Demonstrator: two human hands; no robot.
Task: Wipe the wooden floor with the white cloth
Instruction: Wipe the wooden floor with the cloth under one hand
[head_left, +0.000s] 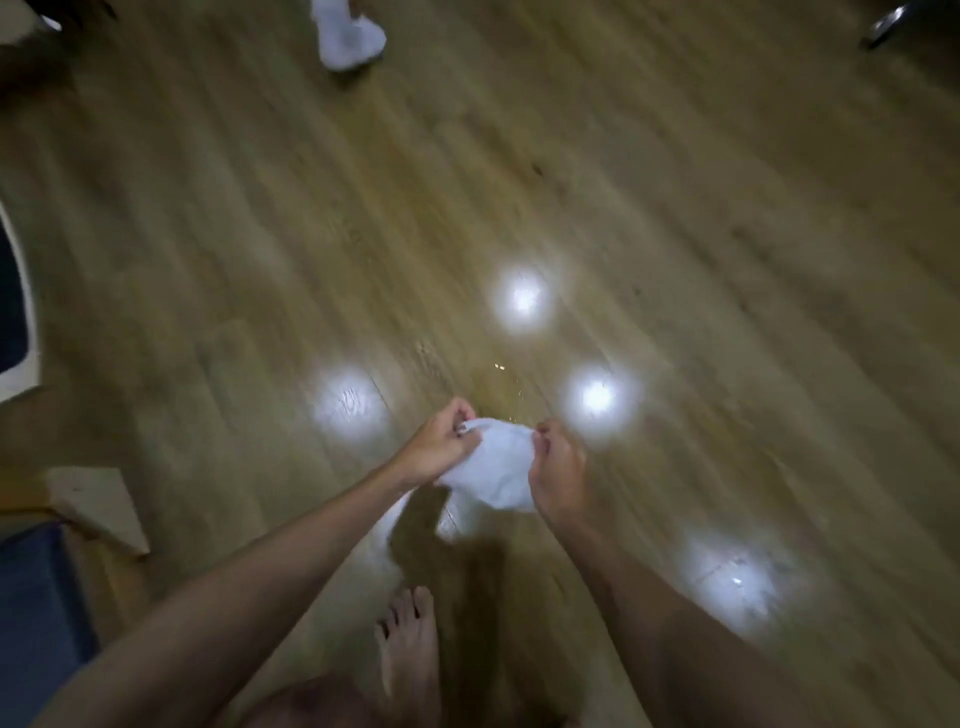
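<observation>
I hold a white cloth (496, 465) in the air above the wooden floor (571, 182), stretched between both hands. My left hand (439, 447) pinches its upper left edge. My right hand (556, 467) grips its right side with curled fingers. A small wet, yellowish patch with glints (501, 382) lies on the floor just beyond the cloth. My bare foot (408, 649) stands below the hands. The picture is blurred by motion.
Another person's foot in a white sock (348, 36) stands at the top centre. A wooden wedge-shaped piece (96, 501) and blue furniture (36, 613) sit at the left. A white-rimmed dark object (15, 312) is at the left edge, and a dark object (891, 23) at the top right. Ceiling lights reflect as bright spots on the floor.
</observation>
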